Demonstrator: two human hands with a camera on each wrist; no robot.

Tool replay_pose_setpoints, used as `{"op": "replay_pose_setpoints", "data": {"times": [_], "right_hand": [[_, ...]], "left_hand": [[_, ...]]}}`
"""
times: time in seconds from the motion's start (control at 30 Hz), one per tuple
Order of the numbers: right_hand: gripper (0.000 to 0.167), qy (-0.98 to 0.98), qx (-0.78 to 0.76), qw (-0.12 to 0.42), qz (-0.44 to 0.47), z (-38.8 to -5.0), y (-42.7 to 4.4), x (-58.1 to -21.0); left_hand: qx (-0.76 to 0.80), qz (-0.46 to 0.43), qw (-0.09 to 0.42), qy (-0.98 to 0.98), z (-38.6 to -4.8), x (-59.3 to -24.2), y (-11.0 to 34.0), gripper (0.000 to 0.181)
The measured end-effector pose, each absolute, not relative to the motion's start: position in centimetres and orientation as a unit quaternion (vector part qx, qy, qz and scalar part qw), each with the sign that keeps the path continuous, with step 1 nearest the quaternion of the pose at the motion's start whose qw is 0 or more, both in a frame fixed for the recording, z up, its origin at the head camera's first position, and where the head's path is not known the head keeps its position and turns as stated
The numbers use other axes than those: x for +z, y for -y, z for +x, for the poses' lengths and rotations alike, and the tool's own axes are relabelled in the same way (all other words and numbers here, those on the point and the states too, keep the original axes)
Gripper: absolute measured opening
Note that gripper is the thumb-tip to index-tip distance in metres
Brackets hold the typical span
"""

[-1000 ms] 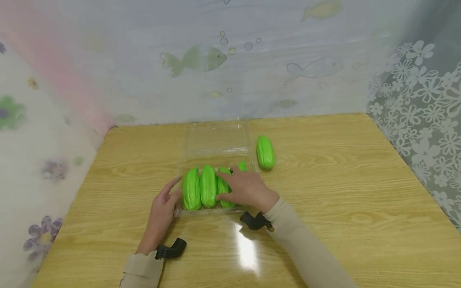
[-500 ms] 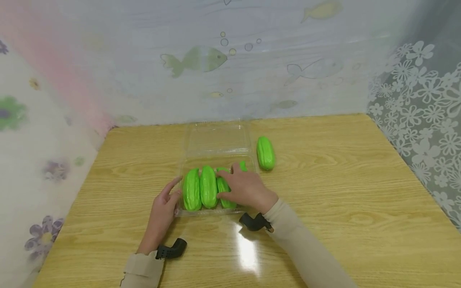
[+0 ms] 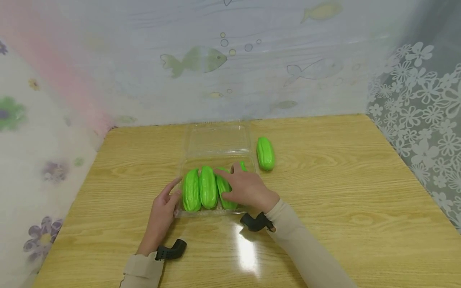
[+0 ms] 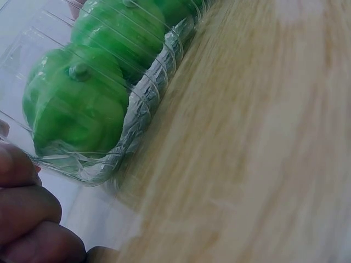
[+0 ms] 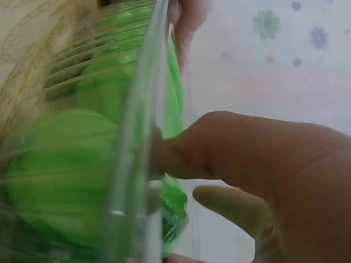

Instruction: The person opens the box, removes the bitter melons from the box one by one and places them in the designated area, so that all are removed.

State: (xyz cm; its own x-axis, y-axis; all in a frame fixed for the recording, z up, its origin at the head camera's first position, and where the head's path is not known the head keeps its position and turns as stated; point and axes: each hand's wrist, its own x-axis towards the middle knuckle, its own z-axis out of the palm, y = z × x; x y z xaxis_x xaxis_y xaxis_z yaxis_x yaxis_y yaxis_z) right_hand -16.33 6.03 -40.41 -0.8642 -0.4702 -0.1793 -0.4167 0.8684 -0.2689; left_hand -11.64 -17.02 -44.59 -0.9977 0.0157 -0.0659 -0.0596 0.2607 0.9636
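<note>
left hand (image 3: 162, 210), thumb and forefinger apart, touched the clear container (image 3: 217, 153). right hand (image 3: 248, 188) lay over green gourds (image 3: 208, 188) inside; its grip could not be confirmed. another gourd (image 3: 265, 154) lay on the table (image 3: 324, 180).

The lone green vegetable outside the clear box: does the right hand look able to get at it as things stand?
Probably yes: the lone green vegetable lies uncovered on the table near the right hand, which would likely just need to lift out over the side of the clear box.
</note>
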Motion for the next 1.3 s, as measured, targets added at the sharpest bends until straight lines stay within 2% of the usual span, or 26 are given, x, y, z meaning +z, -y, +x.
{"op": "replay_pose_setpoints", "data": {"times": [0.2,0.43,0.6,1.0,1.3], "right_hand": [[0.073,-0.960,-0.151,0.125,-0.202,-16.7,-6.0,-40.6],[0.066,-0.964,-0.118,0.104,-0.216,-16.5,-5.7,-41.2],[0.075,-0.970,-0.076,0.097,-0.211,-16.2,-5.1,-41.1],[0.083,-0.969,-0.015,0.095,-0.228,-15.9,-4.8,-41.3],[0.073,-0.970,-0.053,0.094,-0.217,-16.4,-4.8,-41.5]], "left_hand": [[0.608,-0.019,0.033,-0.793,-11.7,-44.5,16.9,0.037],[0.602,-0.019,0.039,-0.797,-11.9,-44.6,17.0,0.037],[0.596,-0.022,0.036,-0.802,-12.0,-44.6,17.5,0.037],[0.595,-0.010,0.041,-0.802,-12.4,-44.9,17.6,0.039],[0.602,-0.010,0.038,-0.797,-12.7,-45.1,17.5,0.038]]}}
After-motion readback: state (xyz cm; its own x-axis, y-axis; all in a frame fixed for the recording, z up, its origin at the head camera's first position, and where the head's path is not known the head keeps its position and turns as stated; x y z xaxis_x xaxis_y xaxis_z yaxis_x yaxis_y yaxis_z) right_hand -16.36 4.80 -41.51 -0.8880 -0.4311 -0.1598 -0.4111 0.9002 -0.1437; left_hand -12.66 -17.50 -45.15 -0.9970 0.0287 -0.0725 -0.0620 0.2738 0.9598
